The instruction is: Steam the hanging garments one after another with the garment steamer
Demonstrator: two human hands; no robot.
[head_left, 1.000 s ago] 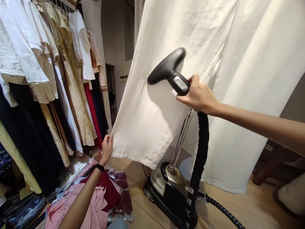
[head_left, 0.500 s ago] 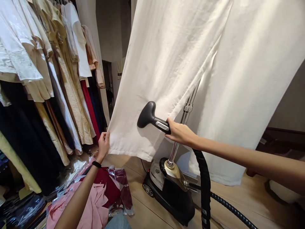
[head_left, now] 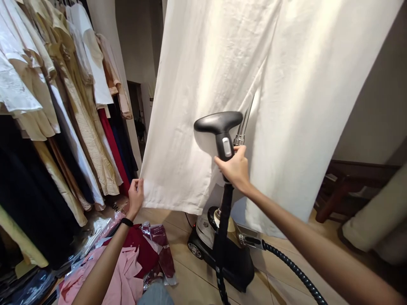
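White trousers [head_left: 178, 84] hang in front of me, both legs reaching down toward the floor. My left hand [head_left: 136, 195] pinches the outer edge of the left trouser leg near its hem. In my right hand [head_left: 234, 168] is the handle of a black garment steamer head [head_left: 219, 123]. The head stands upright, its wide part across the lower left leg; whether it presses on the cloth I cannot tell. From the handle a black hose [head_left: 224, 224] drops past the steamer base [head_left: 219, 250], which stands on the floor with its metal pole [head_left: 243, 127] partly behind the trousers.
At left hangs a row of garments [head_left: 73, 110]. Below lie a pink cloth [head_left: 122, 271], dark red packets [head_left: 163, 248] and other plastic-wrapped clothes on the floor. A ribbed hose [head_left: 292, 267] runs off to the lower right, near dark wooden furniture [head_left: 337, 190].
The steamer head has turned from pointing left to upright and moved up and right, with my right hand. My left hand keeps its hold on the trouser leg. The view has shifted slightly.
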